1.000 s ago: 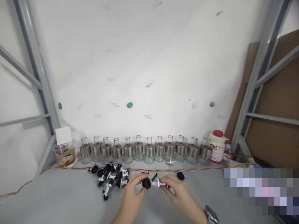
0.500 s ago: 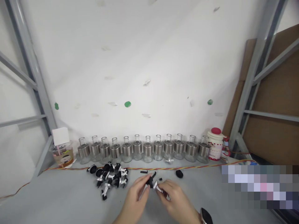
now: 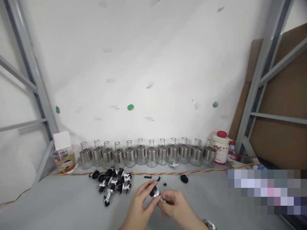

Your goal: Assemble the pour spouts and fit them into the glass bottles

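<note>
Between the fingers of my left hand [image 3: 141,201] is a black and silver bottle pourer [image 3: 156,193], its black part toward the left. My right hand [image 3: 176,204] pinches the pourer's silver end from the right; the fingertips hide part of it. Just beyond the left fingertips shows a small black strip [image 3: 158,179]. A tiny black piece [image 3: 165,184] and a thin black bar [image 3: 147,177] lie on the table near my hands. To the right of them rests a round black piece [image 3: 184,178].
A pile of black and silver pourers [image 3: 115,180] lies left of my hands. Along the wall stands a row of glass bottles [image 3: 152,153] with metal sleeves. A drink cup [image 3: 64,161], a white jar [image 3: 220,151] and a twisted cord [image 3: 201,171] are also there.
My left fingers have shifted right and now reach the pourer's silver part. The pourer has turned in my hands, and my right hand's grip and wrist have rotated.
</note>
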Available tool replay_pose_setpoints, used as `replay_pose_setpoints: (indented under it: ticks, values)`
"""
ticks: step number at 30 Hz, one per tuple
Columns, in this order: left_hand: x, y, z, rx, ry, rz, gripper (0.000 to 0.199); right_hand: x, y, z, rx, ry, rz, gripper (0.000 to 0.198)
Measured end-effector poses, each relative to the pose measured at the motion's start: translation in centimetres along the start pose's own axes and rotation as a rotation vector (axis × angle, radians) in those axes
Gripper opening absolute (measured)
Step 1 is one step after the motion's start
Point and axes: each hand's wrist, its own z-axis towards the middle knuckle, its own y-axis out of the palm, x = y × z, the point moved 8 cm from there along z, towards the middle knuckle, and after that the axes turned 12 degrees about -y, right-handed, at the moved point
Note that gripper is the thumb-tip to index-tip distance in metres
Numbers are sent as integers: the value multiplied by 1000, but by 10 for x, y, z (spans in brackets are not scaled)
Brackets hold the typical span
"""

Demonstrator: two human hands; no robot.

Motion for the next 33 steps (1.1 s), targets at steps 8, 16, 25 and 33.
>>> replay_pose_setpoints:
  ticks: [8, 16, 25, 33]
  values:
    - [-9, 15, -3, -66, -47, 47, 36, 17, 7, -1, 20, 46, 61, 30]
    - [-5, 5, 0, -35, -17, -143, 32, 17, 3, 4, 21, 15, 140, 37]
    - [-8, 13, 7, -126, -40, -524, 36, -3, 2, 1, -26, -22, 153, 35]
    - [2, 3, 1, -29, -2, -155, 29, 2, 2, -2, 85, -2, 114, 33]
